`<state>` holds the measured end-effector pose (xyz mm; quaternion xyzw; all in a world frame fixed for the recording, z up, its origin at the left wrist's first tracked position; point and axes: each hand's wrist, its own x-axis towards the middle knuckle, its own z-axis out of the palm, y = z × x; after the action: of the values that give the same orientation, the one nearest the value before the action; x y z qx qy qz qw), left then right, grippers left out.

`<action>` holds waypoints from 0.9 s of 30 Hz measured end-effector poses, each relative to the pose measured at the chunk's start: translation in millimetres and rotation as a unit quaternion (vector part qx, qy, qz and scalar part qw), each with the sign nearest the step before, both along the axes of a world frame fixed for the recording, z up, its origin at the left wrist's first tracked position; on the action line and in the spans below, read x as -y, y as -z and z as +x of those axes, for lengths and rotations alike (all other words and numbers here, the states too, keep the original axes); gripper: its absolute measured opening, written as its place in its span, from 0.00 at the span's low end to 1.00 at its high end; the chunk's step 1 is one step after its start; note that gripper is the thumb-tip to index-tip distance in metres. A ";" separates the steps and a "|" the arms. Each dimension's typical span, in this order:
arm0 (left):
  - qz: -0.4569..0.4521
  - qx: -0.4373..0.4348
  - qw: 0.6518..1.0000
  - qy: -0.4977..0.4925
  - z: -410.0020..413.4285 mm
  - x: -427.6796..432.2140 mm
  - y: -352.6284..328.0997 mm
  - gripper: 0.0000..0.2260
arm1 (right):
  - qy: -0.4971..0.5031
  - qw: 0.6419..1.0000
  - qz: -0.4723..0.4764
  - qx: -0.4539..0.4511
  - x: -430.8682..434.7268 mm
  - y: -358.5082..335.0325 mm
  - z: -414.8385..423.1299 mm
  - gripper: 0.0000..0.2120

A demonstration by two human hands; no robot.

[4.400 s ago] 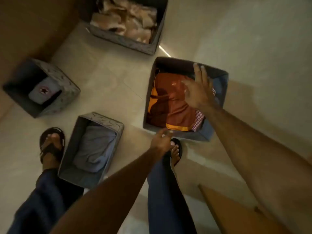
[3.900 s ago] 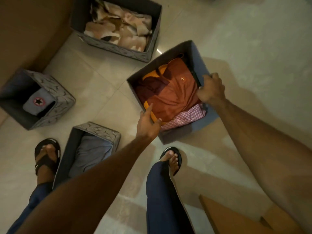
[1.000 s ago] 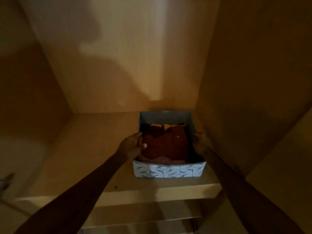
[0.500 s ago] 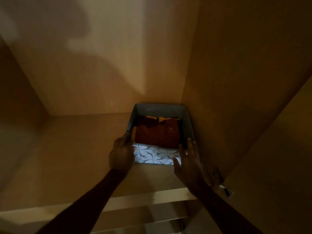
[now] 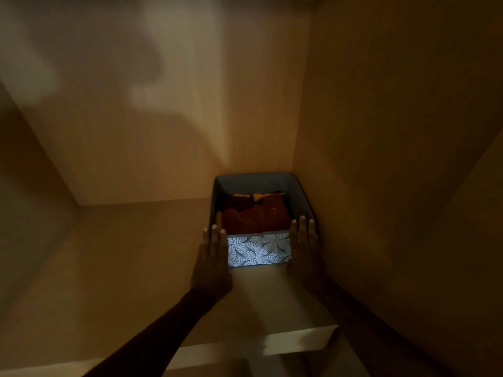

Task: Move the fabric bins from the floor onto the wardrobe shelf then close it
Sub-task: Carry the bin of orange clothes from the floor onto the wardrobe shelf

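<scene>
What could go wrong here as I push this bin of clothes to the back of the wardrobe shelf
1. The fabric bin sits tight beside the right wall; the right hand is in that narrow gap and might scrape or get pinched.
2. Both flat palms, the left hand included, press a soft front panel, which may buckle rather than slide.
3. The light is dim, so the bin could meet the back panel sooner than expected and rumple the folded clothes.

So the fabric bin is sitting upright on the wardrobe shelf, tucked into the back right corner against the side wall. Grey inside, leaf-pattern front, open top, with folded rust-orange clothes in it.
</scene>
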<state>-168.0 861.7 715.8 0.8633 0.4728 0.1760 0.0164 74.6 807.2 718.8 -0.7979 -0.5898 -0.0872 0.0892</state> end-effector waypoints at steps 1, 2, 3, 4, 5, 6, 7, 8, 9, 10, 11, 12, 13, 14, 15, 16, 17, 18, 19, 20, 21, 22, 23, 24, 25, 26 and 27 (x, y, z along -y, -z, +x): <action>-0.004 -0.005 1.000 -0.010 3.5 -6.7 -3.9 0.44 | -0.002 1.000 0.005 0.001 -7.1 -2.1 3.5 0.48; -0.010 -0.016 1.000 -0.015 6.3 -14.9 -8.9 0.45 | -0.003 1.000 0.008 0.000 -16.2 -3.9 6.7 0.47; -0.011 -0.024 1.000 -0.017 8.2 -22.0 -12.2 0.46 | -0.002 1.000 0.003 -0.003 -23.1 -6.0 8.6 0.48; -0.008 -0.032 0.999 -0.015 9.1 -28.1 -15.2 0.47 | -0.005 1.000 -0.002 -0.006 -28.8 -6.7 9.5 0.51; -0.007 -0.042 0.999 -0.011 9.8 -33.4 -17.2 0.47 | -0.005 1.000 -0.010 -0.008 -33.1 -7.0 10.1 0.55; -0.009 -0.053 0.999 -0.008 10.5 -36.6 -18.2 0.48 | -0.007 1.000 -0.017 -0.009 -36.1 -5.8 11.3 0.58; -0.012 -0.060 0.998 -0.005 12.5 -39.0 -18.6 0.49 | -0.008 1.000 -0.021 -0.007 -38.1 -5.7 13.4 0.61; -0.017 -0.065 0.998 -0.004 13.9 -40.2 -18.4 0.49 | -0.012 1.000 -0.019 -0.002 -40.3 -4.4 16.2 0.63; -0.021 -0.067 0.998 -0.002 15.2 -40.5 -19.6 0.50 | -0.014 1.000 -0.019 0.003 -42.5 -4.4 19.6 0.64; -0.024 -0.070 0.997 0.000 16.3 -41.4 -20.8 0.50 | -0.014 1.000 -0.020 0.006 -45.7 -5.4 22.1 0.66; -0.026 -0.069 0.997 0.003 16.7 -42.5 -21.3 0.50 | -0.009 1.000 -0.023 0.007 -48.5 -7.4 23.1 0.66; -0.029 -0.067 0.997 0.007 16.2 -43.8 -21.9 0.50 | -0.005 1.000 -0.024 0.011 -51.6 -7.9 23.7 0.65; -0.033 -0.065 0.997 0.010 15.4 -44.6 -23.2 0.50 | -0.002 1.000 -0.026 0.014 -54.0 -8.2 24.3 0.63; -0.038 -0.064 0.997 0.012 14.6 -45.8 -24.8 0.50 | -0.002 1.000 -0.025 0.017 -56.1 -8.1 24.9 0.60; -0.044 -0.064 0.997 0.014 13.1 -46.4 -25.0 0.49 | -0.004 1.000 -0.022 0.018 -56.0 -8.1 24.4 0.59; -0.048 -0.062 0.997 0.016 11.8 -47.6 -26.0 0.49 | -0.009 1.000 -0.017 0.020 -56.2 -7.4 24.9 0.58; -0.051 -0.059 0.997 0.020 10.4 -47.6 -26.3 0.49 | -0.014 1.000 -0.015 0.020 -54.9 -7.1 25.4 0.58; -0.053 -0.059 0.997 0.023 9.3 -47.9 -26.5 0.49 | -0.018 1.000 -0.008 0.015 -53.6 -6.3 25.4 0.58; -0.055 -0.059 0.996 0.026 8.2 -47.6 -27.4 0.49 | -0.017 1.000 -0.009 -0.003 -51.3 -7.2 25.6 0.60; -0.058 -0.052 0.997 0.028 7.6 -46.1 -28.1 0.47 | -0.019 1.000 -0.011 -0.020 -49.8 -7.8 26.7 0.61; -0.059 -0.027 0.997 0.031 7.3 -43.7 -29.4 0.45 | -0.026 0.999 -0.011 -0.036 -47.7 -11.3 26.3 0.61; -0.059 0.022 0.997 0.034 6.2 -38.1 -31.4 0.43 | -0.040 0.998 0.015 -0.049 -42.9 -14.6 23.5 0.59; -0.059 0.089 0.994 0.033 5.5 -32.1 -34.2 0.40 | -0.057 0.994 0.042 -0.088 -37.1 -18.6 18.5 0.54; -0.063 0.160 0.985 0.023 3.8 -23.5 -35.6 0.36 | -0.074 0.984 0.078 -0.142 -27.7 -21.9 9.0 0.46; -0.069 0.227 0.972 0.006 1.9 -13.1 -37.0 0.33 | -0.085 0.968 0.089 -0.219 -16.0 -26.1 -3.6 0.41; -0.080 0.285 0.955 -0.016 -0.1 -3.4 -37.8 0.29 | -0.091 0.945 0.100 -0.298 -4.0 -29.6 -17.2 0.36; -0.101 0.335 0.936 -0.046 -4.3 10.0 -37.4 0.25 | -0.091 0.921 0.118 -0.359 9.1 -30.6 -31.4 0.33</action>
<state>-172.3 851.7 753.2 0.7256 0.4944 0.4067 0.2524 43.2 798.1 749.4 -0.7020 -0.5739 0.1449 0.3961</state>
